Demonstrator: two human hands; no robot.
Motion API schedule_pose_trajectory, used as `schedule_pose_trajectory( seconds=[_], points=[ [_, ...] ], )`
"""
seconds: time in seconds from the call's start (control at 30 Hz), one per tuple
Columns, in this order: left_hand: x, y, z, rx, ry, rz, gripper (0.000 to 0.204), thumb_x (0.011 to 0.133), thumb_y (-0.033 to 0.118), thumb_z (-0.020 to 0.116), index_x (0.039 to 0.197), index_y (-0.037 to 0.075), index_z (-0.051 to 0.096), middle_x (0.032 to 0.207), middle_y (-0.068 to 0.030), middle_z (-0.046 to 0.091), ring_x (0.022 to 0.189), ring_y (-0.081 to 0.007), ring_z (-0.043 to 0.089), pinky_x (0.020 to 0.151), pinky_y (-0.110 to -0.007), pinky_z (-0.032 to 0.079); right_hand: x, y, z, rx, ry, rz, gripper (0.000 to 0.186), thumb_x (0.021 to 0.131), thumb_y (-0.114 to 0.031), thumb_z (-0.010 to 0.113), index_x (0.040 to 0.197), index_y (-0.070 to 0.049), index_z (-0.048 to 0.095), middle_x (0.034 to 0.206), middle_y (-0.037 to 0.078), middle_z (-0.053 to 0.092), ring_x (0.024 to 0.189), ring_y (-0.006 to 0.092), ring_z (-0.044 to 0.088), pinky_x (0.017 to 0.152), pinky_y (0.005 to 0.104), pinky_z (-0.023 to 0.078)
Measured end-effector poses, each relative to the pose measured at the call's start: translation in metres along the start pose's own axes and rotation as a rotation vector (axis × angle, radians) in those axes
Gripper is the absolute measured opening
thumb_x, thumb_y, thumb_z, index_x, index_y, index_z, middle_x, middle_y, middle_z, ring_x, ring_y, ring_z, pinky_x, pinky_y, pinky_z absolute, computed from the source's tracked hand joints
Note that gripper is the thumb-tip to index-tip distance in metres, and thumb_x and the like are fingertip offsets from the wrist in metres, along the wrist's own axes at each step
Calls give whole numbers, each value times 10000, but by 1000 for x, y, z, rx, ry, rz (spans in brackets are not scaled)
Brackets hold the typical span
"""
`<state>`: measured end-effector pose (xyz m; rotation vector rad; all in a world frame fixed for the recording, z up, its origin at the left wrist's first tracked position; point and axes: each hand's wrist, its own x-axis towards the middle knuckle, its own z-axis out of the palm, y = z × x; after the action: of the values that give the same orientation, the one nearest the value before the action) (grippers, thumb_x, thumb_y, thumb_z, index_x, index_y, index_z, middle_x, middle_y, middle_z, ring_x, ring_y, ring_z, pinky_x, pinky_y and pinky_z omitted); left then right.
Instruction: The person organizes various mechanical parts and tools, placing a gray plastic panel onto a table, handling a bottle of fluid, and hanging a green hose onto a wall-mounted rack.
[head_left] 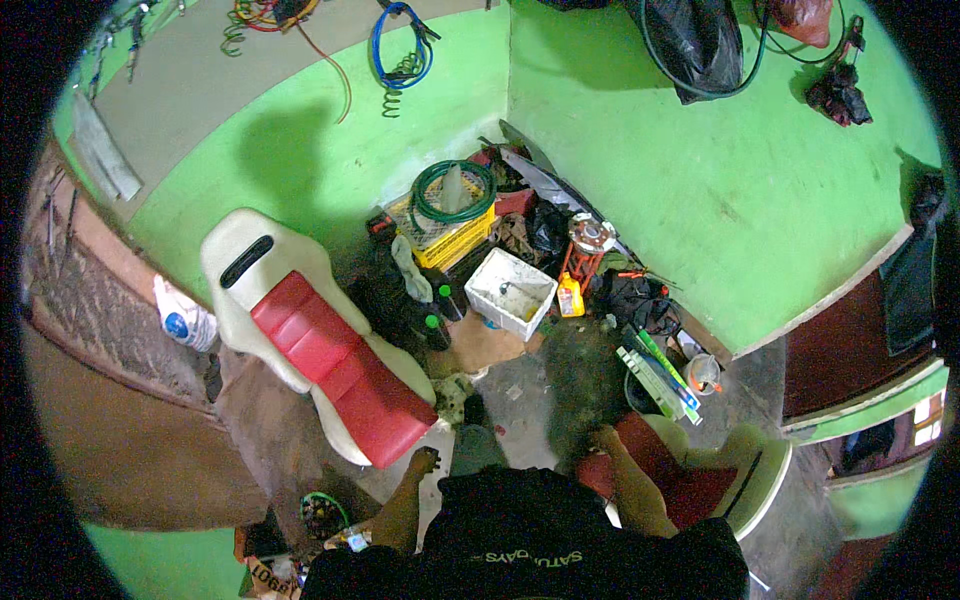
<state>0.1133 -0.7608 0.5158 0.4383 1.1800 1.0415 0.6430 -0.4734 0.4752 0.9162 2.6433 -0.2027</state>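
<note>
My left hand (425,461) is curled beside the front end of a car seat (335,350) with a white shell and red padded middle. Its fingers look closed around something small and dark that I cannot make out. On the other side of my body, my right hand (604,438) is at the edge of a second red and cream seat (685,480). Whether it grips or only rests there is too dim to tell. The first seat lies tilted back, its headrest slot toward the green wall.
Ahead stand a white foam box (511,290), a yellow crate (462,240) with a coiled green hose (440,212), and a yellow bottle (570,297). Long boxes (655,375) lean in a bucket at right. A blue hose coil (376,45) hangs on the wall.
</note>
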Motion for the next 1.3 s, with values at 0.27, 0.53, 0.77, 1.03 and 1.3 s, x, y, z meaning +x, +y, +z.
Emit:
schedule_pose_trajectory(
  seconds=[0.27,0.53,0.77,1.03,1.3],
  points=[
    [157,136,-59,155,211,-78,312,886,260,519,1107,44,563,920,-133,653,705,-248,640,553,-369,508,96,-43,-115,1157,-192,754,358,793,-331,623,1064,-98,624,1002,134,646,880,306,636,737,482,513],
    [265,181,-90,494,331,10,291,868,257,537,1059,44,588,886,-148,647,772,-280,629,645,-406,506,299,-40,-154,967,-61,560,336,784,-274,620,1073,-103,606,945,147,648,830,337,632,753,475,500],
    [334,189,-92,891,511,128,298,854,239,570,1024,-3,600,921,-204,638,854,-378,613,751,-435,494,469,-27,-113,857,-111,445,257,820,-107,490,1057,-105,588,904,159,638,875,376,603,724,454,493],
    [535,198,-64,1138,187,223,312,848,144,547,1138,28,534,1069,-240,557,1004,-401,527,874,-470,426,582,21,-21,447,149,258,341,784,-30,462,1112,-63,548,1064,188,556,941,348,576,800,442,487],
    [745,166,-135,1136,199,405,275,848,123,518,1091,-2,549,994,-248,593,924,-419,561,820,-468,454,739,44,75,284,-106,63,324,804,-112,528,1126,-85,558,1058,140,562,976,294,564,819,426,472]
  ],
)
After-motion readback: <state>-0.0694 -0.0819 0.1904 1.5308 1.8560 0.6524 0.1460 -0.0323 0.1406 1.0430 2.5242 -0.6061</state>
